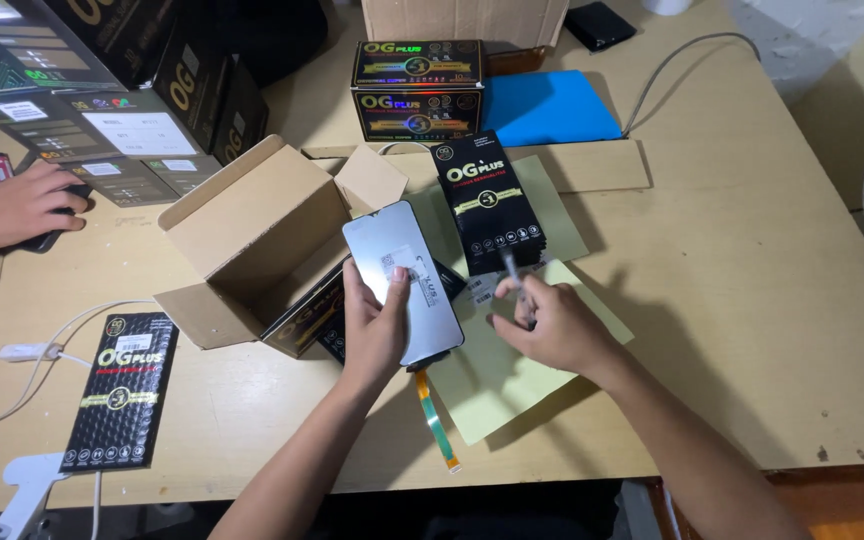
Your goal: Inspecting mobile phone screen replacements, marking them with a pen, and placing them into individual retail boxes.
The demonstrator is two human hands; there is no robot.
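Bright even light, soft shadows, edges warped.

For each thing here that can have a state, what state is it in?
Phone screen panel: held up in left hand, ribbon cable hanging.
Small tool: pinched in right hand.
Cardboard box: open, on its side.
Flat black package: closed, lying on a stack.

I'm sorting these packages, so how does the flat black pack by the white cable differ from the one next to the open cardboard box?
The flat black pack by the cable lies alone on bare table, near the table's front edge; the pack by the open box rests on a yellow-green sheet, higher up. The first leans right, the second left. Both are slim, black, with gold trim.
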